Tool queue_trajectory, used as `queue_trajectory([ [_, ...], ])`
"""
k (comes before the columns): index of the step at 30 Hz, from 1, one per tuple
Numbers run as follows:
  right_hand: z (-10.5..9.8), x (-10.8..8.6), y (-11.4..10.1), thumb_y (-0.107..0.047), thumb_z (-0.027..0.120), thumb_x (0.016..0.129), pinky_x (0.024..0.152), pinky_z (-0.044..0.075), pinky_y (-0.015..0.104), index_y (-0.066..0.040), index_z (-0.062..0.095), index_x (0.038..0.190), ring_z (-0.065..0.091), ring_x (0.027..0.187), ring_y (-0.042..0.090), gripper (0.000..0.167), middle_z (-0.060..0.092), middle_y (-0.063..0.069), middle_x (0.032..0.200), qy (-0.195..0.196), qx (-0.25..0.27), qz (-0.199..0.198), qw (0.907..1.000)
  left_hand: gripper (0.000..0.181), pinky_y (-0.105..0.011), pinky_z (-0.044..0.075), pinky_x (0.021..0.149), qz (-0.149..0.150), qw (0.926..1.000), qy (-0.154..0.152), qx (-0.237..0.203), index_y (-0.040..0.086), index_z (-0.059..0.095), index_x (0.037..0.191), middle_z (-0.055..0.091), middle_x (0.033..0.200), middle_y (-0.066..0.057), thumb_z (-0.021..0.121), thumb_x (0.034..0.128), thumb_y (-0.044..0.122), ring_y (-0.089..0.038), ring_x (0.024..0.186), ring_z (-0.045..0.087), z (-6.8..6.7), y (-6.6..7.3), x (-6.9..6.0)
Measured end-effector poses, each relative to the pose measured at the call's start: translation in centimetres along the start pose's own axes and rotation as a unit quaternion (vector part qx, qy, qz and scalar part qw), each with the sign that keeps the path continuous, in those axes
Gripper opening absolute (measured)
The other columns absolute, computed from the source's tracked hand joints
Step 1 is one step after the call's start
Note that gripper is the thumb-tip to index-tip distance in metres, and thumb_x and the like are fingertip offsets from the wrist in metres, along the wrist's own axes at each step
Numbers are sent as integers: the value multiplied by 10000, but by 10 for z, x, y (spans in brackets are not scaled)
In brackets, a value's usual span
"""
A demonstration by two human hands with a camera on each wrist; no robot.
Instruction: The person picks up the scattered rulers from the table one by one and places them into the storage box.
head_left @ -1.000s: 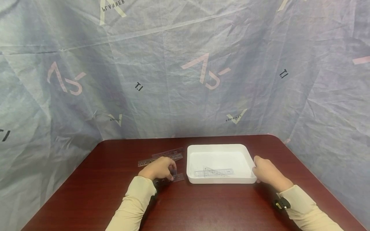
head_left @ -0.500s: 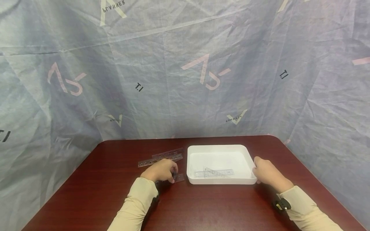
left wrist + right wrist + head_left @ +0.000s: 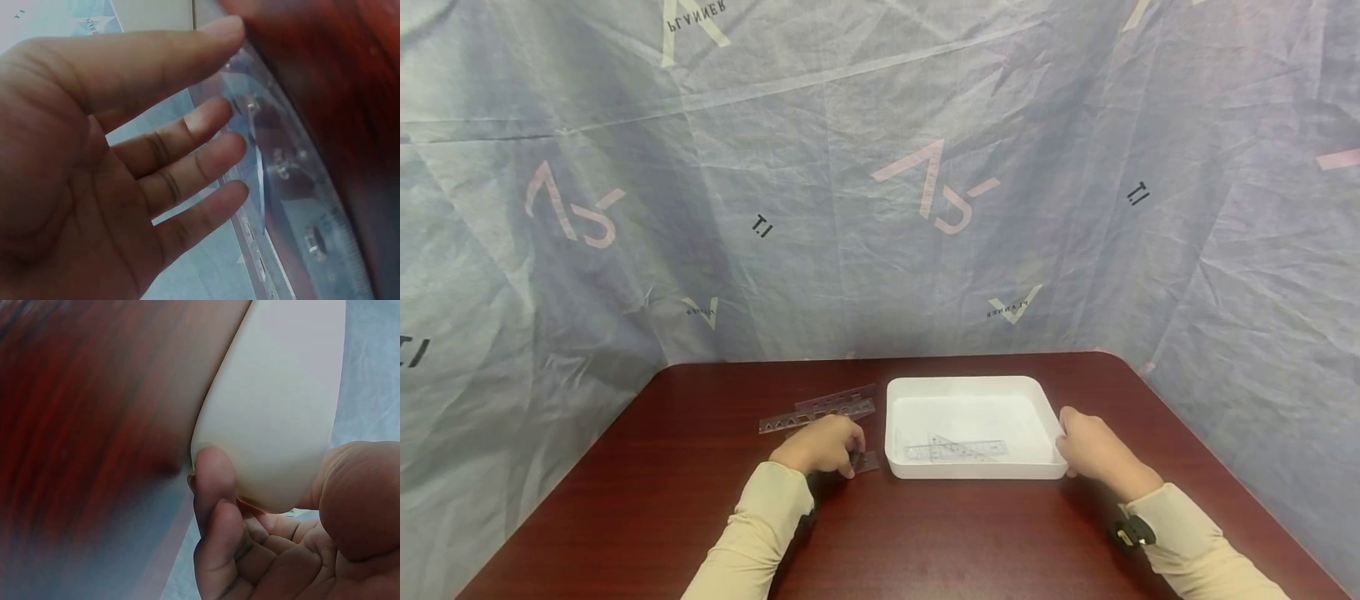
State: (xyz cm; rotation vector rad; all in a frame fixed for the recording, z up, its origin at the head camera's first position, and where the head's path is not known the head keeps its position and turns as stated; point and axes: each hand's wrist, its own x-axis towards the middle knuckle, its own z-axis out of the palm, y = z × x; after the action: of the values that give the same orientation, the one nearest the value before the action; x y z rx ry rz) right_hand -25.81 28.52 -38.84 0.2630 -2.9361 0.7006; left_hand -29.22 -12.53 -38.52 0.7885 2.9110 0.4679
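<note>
My left hand (image 3: 822, 444) is low over the table left of the white tray (image 3: 977, 471), thumb and fingertips at a clear ruler (image 3: 868, 462) whose right end shows. The left wrist view has the thumb and index finger of that hand (image 3: 125, 144) at the ruler's edge (image 3: 294, 181); the other fingers are loosely bent beside it. At the tray's right front corner, my right hand (image 3: 1093, 450) grips the wall. From the right wrist, that hand (image 3: 269, 544) has fingers against the outside of the tray (image 3: 269, 412). A clear ruler (image 3: 996, 446) and a clear triangle (image 3: 942, 444) overlap inside the tray.
Behind my left hand lie a clear ruler with cut-out shapes (image 3: 778, 423) and another clear ruler (image 3: 857, 392), close together on the dark red table (image 3: 940, 542). A grey printed cloth (image 3: 850, 267) hangs behind the table's far edge.
My left hand has shifted slightly right and toward the near side, along the ruler, covering more of it. The ruler's right end, the tray and my right hand are practically where they were.
</note>
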Motion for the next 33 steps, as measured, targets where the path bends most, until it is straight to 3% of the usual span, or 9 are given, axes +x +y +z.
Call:
queue_trajectory([
  [14,1,1,1,3,514,866,528,455,329,4,474,867,556,485,152,40,524,65,649,58,-55,-66,9999,296,-310,471,666,-77,9999,-40,78,136,738,940,565,741,69,875,685,72,-103,704,530,1,2,-2],
  [22,2,0,2,3,512,863,531,447,330,-7,468,858,552,479,151,46,519,62,643,65,-48,-60,9999,280,-319,472,685,-66,10000,-34,61,131,733,931,565,732,70,866,693,66,-106,711,533,2,5,-3],
  [24,2,0,2,2,512,862,533,445,331,-10,467,856,551,477,150,47,518,59,640,78,-60,-73,9999,276,-343,483,739,-52,10000,-34,59,129,729,926,562,725,71,864,695,64,-103,706,531,1,5,-4],
  [26,2,0,2,1,513,864,533,445,332,-10,468,857,550,477,150,47,517,59,639,77,-65,-77,9999,272,-382,483,879,-28,10000,-31,80,127,726,925,561,711,74,862,698,65,-98,693,530,1,5,-4],
  [30,2,1,3,0,513,862,532,448,333,-11,467,854,553,478,151,48,521,62,642,77,-81,-66,9999,268,-469,343,1112,67,9999,-26,125,122,720,919,555,687,75,862,699,64,-94,667,523,0,5,-4],
  [33,2,1,3,1,511,858,530,448,332,-13,464,846,554,477,151,51,522,62,641,89,-90,-71,9999,270,-481,284,1156,113,9998,-23,135,116,718,918,552,684,75,863,697,61,-96,665,521,0,6,-4],
])
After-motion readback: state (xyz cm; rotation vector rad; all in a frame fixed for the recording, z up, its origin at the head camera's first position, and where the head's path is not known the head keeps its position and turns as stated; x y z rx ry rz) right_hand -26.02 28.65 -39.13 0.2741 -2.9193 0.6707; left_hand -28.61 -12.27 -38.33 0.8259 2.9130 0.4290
